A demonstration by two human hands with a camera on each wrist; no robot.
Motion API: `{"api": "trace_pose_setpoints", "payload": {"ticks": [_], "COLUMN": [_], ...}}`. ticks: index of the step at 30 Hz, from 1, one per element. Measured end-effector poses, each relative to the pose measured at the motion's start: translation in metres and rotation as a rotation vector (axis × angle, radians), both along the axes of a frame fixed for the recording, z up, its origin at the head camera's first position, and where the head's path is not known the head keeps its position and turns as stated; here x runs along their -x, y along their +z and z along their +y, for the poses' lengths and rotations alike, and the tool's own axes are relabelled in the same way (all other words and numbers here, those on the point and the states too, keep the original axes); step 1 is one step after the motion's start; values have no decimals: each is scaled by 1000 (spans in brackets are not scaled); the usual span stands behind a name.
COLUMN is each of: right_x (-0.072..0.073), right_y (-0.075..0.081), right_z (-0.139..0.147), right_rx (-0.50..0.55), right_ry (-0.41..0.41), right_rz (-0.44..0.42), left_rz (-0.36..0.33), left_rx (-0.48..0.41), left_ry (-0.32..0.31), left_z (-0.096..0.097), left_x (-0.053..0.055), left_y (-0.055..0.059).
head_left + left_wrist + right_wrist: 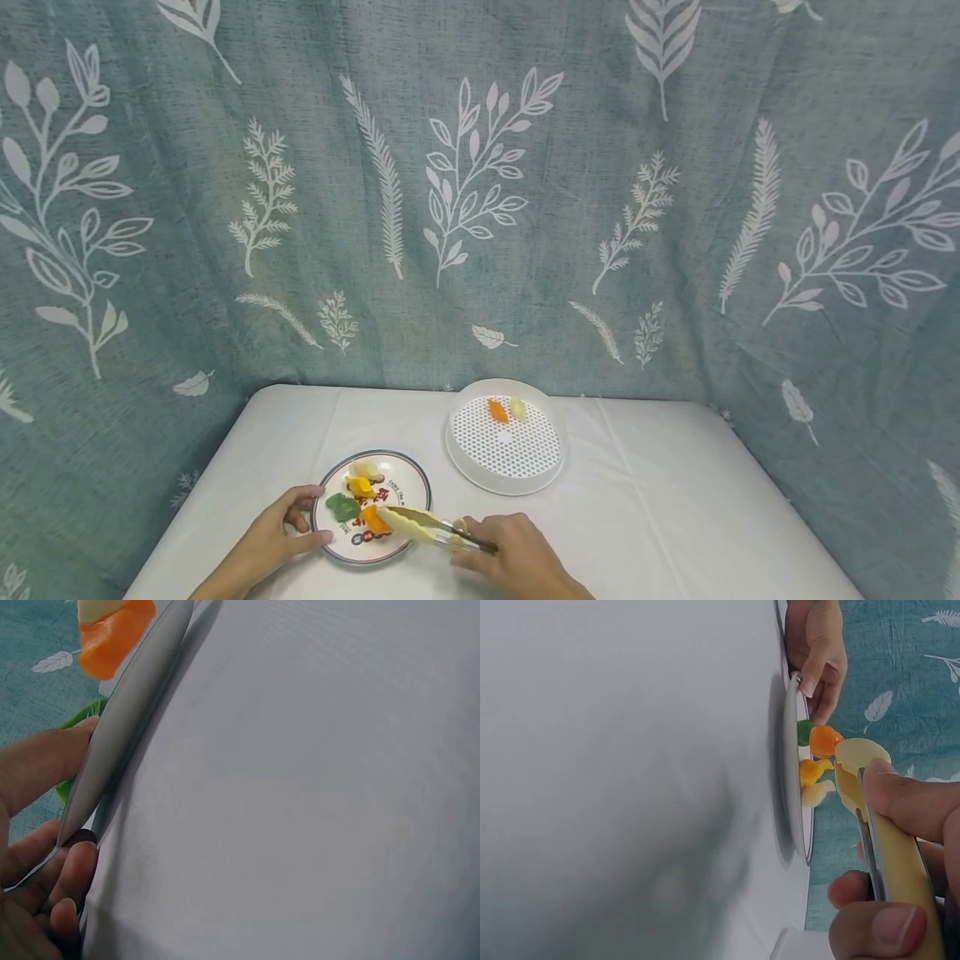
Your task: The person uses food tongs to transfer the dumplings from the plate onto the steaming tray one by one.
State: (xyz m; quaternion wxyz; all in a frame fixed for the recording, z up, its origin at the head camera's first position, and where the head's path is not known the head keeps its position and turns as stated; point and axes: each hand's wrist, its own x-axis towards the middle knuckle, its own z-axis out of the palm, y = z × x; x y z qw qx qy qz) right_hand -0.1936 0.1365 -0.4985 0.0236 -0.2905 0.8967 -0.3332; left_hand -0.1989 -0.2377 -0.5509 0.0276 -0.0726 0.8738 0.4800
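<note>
My left hand (273,533) grips the left rim of a round white plate (405,483) with a dark border, thumb at the front edge. On the plate lie a green piece (342,507), an orange piece (374,520), a yellow piece (361,487) and a pale cream piece (365,472); they look like vegetable pieces. With my right hand (517,552) I hold tongs (420,525) with pale yellow scalloped tips. The tips reach over the plate's right side, right at the orange piece. In the right wrist view, the thumb and fingers squeeze the tongs' handles (900,862).
Behind and right of the plate stands a round white perforated tray (506,482) with a raised rim. It holds an orange piece (498,411) and a pale piece (517,407). A white cloth (660,500) covers the table; a green leaf-patterned curtain (525,250) hangs around its far edge and sides.
</note>
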Motion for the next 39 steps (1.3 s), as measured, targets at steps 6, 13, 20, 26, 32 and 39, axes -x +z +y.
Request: {"api": "trace_pose_setpoints", "payload": {"ticks": [6,13,20,26,32,39], "right_x": [1,7,15,23,34,46], "right_y": [8,12,14,18,19,21], "right_z": [6,15,27,39,49,56], "right_rx": [38,32,42,46,12,-13], "right_ry": [-38,-55,-98,-156,-233,-309], "right_rz": [-40,79,136,182,215,220], "left_rz": [9,5,15,9,3,19], "left_rx": [-5,-8,-22,-21,-21,-26], "left_ry": [-3,-2,-13,-13,-13,-25], "left_z": [0,0,-1,-2,-1,-2], "left_x": [-1,-1,0,1,1,0], "left_y": [1,2,-2,-3,-2,0]}}
